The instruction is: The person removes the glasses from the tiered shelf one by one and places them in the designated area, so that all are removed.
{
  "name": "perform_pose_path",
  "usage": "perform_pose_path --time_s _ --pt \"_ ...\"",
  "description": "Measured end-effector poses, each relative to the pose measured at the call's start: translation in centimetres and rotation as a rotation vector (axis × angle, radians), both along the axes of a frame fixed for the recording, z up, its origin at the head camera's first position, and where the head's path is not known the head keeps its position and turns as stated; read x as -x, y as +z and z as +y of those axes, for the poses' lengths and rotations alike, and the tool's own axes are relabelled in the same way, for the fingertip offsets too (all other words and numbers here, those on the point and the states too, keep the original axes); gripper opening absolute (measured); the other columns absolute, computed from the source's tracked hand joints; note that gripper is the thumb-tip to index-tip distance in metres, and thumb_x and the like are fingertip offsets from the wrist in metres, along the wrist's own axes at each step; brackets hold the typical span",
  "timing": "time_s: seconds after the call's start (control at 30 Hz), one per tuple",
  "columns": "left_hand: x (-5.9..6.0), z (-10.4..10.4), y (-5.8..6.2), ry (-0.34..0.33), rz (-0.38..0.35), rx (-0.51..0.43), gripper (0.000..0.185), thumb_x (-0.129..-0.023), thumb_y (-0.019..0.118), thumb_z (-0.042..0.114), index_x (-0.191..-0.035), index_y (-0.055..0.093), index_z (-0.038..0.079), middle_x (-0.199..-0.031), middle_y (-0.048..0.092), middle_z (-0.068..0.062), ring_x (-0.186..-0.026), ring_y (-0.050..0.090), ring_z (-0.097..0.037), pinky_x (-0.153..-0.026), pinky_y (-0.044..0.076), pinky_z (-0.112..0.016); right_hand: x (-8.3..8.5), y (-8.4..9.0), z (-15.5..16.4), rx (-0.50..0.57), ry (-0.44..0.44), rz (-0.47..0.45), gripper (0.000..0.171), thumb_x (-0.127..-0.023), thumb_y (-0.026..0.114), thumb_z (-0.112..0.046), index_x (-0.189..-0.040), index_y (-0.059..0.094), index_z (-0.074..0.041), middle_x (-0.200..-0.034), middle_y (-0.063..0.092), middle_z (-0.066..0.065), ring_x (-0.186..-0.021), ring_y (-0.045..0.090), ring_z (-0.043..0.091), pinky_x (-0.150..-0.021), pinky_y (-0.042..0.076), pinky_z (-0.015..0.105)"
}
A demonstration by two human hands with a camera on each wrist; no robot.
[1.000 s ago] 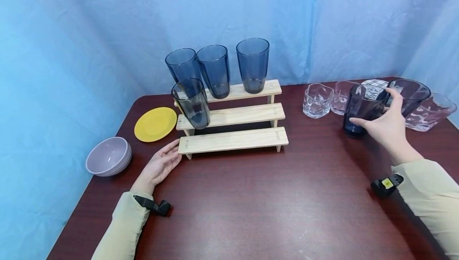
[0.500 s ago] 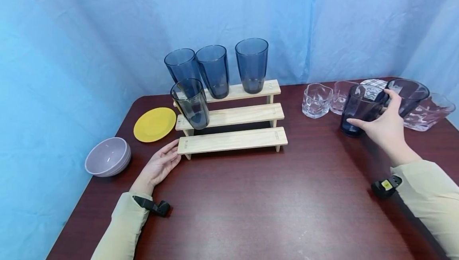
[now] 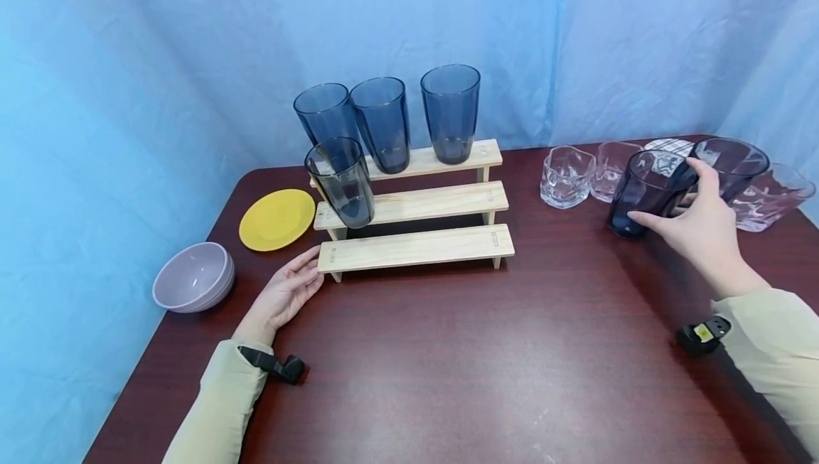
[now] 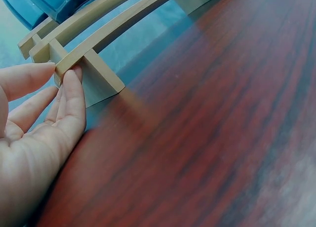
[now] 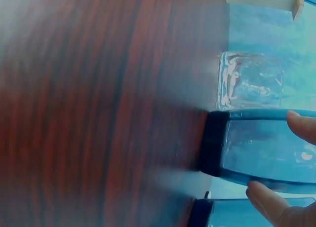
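My right hand (image 3: 668, 197) grips a short dark blue glass (image 3: 643, 194) at the table's right; it leans left, its base near the table. In the right wrist view a finger (image 5: 301, 126) and the thumb (image 5: 266, 200) press on opposite sides of that blue glass (image 5: 261, 143). My left hand (image 3: 306, 272) lies flat on the table, straight fingers touching the left end of the lowest step of a three-step wooden stand (image 3: 416, 247). In the left wrist view my fingertips (image 4: 69, 81) meet the stand's corner (image 4: 74, 59).
Three tall blue tumblers (image 3: 380, 123) stand on the top step, and one tumbler (image 3: 341, 181) on the middle step's left end. A yellow plate (image 3: 277, 219) and a lilac bowl (image 3: 192, 278) sit left. Clear glasses (image 3: 566, 176), a dark bowl (image 3: 736, 162) and a clear bowl (image 3: 777, 197) crowd the right.
My right hand has closed round the short blue glass, which now leans left with its base shifted slightly left. The left hand has stayed at the stand.
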State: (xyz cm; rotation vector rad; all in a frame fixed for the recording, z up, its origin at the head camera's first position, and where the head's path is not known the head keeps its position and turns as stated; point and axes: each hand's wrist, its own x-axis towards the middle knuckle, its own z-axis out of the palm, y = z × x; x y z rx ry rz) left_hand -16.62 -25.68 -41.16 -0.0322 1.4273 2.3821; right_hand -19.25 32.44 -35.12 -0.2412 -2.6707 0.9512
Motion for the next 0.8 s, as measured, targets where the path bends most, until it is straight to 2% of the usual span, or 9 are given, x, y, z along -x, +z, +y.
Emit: perform_pose_path --time_s 0.33,0.8 --pt "0.07 0.01 -0.06 0.002 0.001 0.004 0.065 -0.097 0.039 -0.008 -0.151 0.004 0.002 -0.115 0.056 0.0 -0.097 0.06 -0.008 -0.083 0.05 -0.018 0.11 0.08 -0.02 -0.023 -0.019 0.033 0.1 -0.078 0.075 -0.034 -0.152 0.01 -0.014 -0.11 0.051 0.037 -0.101 0.049 0.049 -0.086 0.035 0.062" --pt "0.03 0.07 -0.01 0.011 -0.005 0.023 0.063 -0.098 0.037 -0.008 -0.151 0.005 0.002 -0.115 0.057 0.001 -0.097 0.06 -0.007 -0.083 0.049 -0.018 0.02 0.33 0.19 -0.006 -0.001 0.0 0.097 -0.081 0.072 -0.037 -0.153 0.008 -0.016 -0.116 0.05 0.038 -0.106 0.048 0.051 -0.09 0.034 0.063"
